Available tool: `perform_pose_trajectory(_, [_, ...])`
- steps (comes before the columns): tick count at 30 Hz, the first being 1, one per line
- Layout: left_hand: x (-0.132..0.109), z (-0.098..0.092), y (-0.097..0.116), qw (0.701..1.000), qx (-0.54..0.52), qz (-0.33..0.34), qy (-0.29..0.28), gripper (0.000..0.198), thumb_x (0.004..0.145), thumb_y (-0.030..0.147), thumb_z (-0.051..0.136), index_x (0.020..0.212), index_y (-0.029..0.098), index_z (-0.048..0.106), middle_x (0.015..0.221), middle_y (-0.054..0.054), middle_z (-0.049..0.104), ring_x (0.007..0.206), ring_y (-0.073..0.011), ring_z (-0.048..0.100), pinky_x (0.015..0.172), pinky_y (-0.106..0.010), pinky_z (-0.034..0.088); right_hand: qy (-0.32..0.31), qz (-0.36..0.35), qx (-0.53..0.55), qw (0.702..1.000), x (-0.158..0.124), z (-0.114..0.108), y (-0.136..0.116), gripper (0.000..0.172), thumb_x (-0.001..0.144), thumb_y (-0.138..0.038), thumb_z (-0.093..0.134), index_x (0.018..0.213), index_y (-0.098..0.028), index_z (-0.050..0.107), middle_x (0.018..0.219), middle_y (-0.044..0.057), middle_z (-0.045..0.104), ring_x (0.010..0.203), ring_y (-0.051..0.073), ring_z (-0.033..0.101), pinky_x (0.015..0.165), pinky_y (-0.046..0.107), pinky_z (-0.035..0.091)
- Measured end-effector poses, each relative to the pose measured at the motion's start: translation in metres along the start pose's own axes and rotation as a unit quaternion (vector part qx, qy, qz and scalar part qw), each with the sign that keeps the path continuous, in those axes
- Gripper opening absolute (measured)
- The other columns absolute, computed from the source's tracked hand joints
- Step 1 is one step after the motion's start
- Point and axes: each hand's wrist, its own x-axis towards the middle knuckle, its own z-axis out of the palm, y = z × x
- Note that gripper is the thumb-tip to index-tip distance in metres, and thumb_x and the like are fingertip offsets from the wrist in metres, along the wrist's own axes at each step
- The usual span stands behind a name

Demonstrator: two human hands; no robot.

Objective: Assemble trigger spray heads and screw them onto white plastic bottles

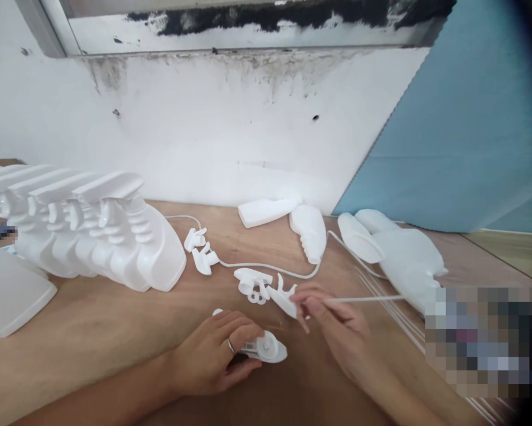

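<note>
My left hand (219, 355), with a ring on one finger, grips a white plastic part (268, 347) that has a round wheel-like piece near its pointed end. To its right, my right hand (334, 322) pinches a thin white tube (367, 299) that runs off to the right. A white trigger-shaped part (284, 299) lies right beside the fingertips of my right hand. Just left of that is another small white part (252, 281) with rings under it. Two more small white parts (203, 258) rest farther back on the wooden table (115, 331).
White bottle-like housings (159, 248) stand in a row at the left. Loose white shells (308, 231) lie near the wall. A filled white bag (408, 254) sits at the right, beside several thin rods (399, 316) and a blue curtain (470, 136).
</note>
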Motion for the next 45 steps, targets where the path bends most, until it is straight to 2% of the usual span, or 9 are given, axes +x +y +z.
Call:
perform_pose_trajectory(2, [0.0, -0.001, 0.001, 1.0, -0.011, -0.017, -0.009, 0.04, 0.091, 0.026, 0.06, 0.127, 0.021, 0.041, 0.11, -0.007, 0.067, 0.098, -0.0184, 0.062, 0.086, -0.031, 0.05, -0.074, 0.01, -0.032, 0.997, -0.007, 0.014, -0.006, 0.021, 0.09, -0.038, 0.062, 0.088, -0.019, 0.069, 0.077, 0.003, 0.061, 0.064, 0.012, 0.057, 0.06, 0.025, 0.049])
perform_pose_trajectory(4, [0.0, -0.002, 0.001, 0.999, -0.023, -0.032, -0.015, 0.043, 0.091, 0.028, 0.06, 0.129, 0.024, 0.041, 0.111, -0.005, 0.067, 0.097, -0.0177, 0.062, 0.085, -0.03, 0.05, -0.112, -0.002, -0.062, 0.992, -0.011, 0.022, -0.009, 0.016, 0.091, -0.034, 0.061, 0.086, -0.019, 0.064, 0.075, 0.001, 0.06, 0.069, 0.013, 0.059, 0.064, 0.023, 0.049])
perform_pose_trajectory(8, [0.001, -0.002, 0.0, 0.999, -0.03, -0.028, -0.005, 0.043, 0.091, 0.027, 0.061, 0.129, 0.025, 0.041, 0.111, -0.005, 0.067, 0.097, -0.0172, 0.063, 0.085, -0.03, 0.05, -0.12, -0.087, -0.107, 0.983, -0.013, 0.027, -0.007, 0.015, 0.094, -0.026, 0.056, 0.081, -0.02, 0.059, 0.081, 0.0, 0.059, 0.078, 0.012, 0.059, 0.07, 0.021, 0.047])
perform_pose_trajectory(14, [0.001, -0.001, -0.002, 1.0, -0.029, -0.01, -0.007, 0.041, 0.093, 0.029, 0.059, 0.131, 0.023, 0.043, 0.11, -0.006, 0.068, 0.097, -0.0173, 0.064, 0.084, -0.029, 0.051, -0.15, -0.108, -0.175, 0.967, -0.014, 0.028, -0.004, 0.015, 0.096, -0.024, 0.053, 0.083, -0.02, 0.057, 0.08, 0.0, 0.058, 0.075, 0.011, 0.057, 0.071, 0.022, 0.045])
perform_pose_trajectory(21, [0.0, -0.001, -0.003, 1.0, -0.028, -0.002, -0.006, 0.044, 0.094, 0.027, 0.056, 0.136, 0.025, 0.042, 0.11, -0.006, 0.066, 0.096, -0.0158, 0.064, 0.082, -0.026, 0.052, -0.157, -0.07, -0.192, 0.966, -0.017, 0.025, 0.0, 0.02, 0.1, -0.029, 0.044, 0.084, -0.02, 0.052, 0.079, 0.0, 0.054, 0.074, 0.013, 0.053, 0.068, 0.025, 0.043])
perform_pose_trajectory(25, [-0.001, 0.0, -0.004, 0.999, -0.035, -0.004, -0.009, 0.046, 0.094, 0.027, 0.057, 0.137, 0.025, 0.041, 0.109, -0.006, 0.065, 0.095, -0.0159, 0.063, 0.08, -0.026, 0.053, -0.161, -0.076, -0.205, 0.962, -0.018, 0.023, 0.003, 0.02, 0.101, -0.028, 0.042, 0.084, -0.02, 0.05, 0.079, 0.0, 0.053, 0.074, 0.013, 0.053, 0.069, 0.025, 0.042])
perform_pose_trajectory(35, [0.001, -0.001, -0.002, 0.997, -0.079, -0.009, -0.019, 0.047, 0.096, 0.029, 0.052, 0.142, 0.025, 0.041, 0.106, -0.007, 0.063, 0.095, -0.0162, 0.063, 0.082, -0.026, 0.054, -0.208, -0.113, -0.3, 0.924, -0.017, 0.027, -0.011, 0.029, 0.101, -0.029, 0.036, 0.073, -0.021, 0.042, 0.071, 0.0, 0.049, 0.065, 0.013, 0.047, 0.061, 0.026, 0.038])
perform_pose_trajectory(40, [0.002, -0.001, -0.001, 0.993, -0.111, -0.034, -0.015, 0.046, 0.095, 0.03, 0.055, 0.14, 0.027, 0.046, 0.103, -0.006, 0.063, 0.089, -0.0149, 0.063, 0.079, -0.025, 0.054, -0.186, -0.063, -0.264, 0.944, -0.019, 0.028, -0.002, 0.034, 0.101, -0.04, 0.035, 0.073, -0.021, 0.039, 0.068, -0.002, 0.045, 0.062, 0.013, 0.045, 0.056, 0.024, 0.037])
perform_pose_trajectory(45, [0.001, 0.001, -0.002, 0.986, -0.154, -0.066, -0.015, 0.049, 0.093, 0.03, 0.059, 0.14, 0.027, 0.047, 0.103, -0.006, 0.062, 0.085, -0.0135, 0.062, 0.077, -0.023, 0.054, -0.195, -0.063, -0.259, 0.944, -0.019, 0.028, 0.002, 0.036, 0.1, -0.041, 0.036, 0.071, -0.021, 0.039, 0.066, -0.003, 0.042, 0.059, 0.012, 0.042, 0.055, 0.025, 0.033])
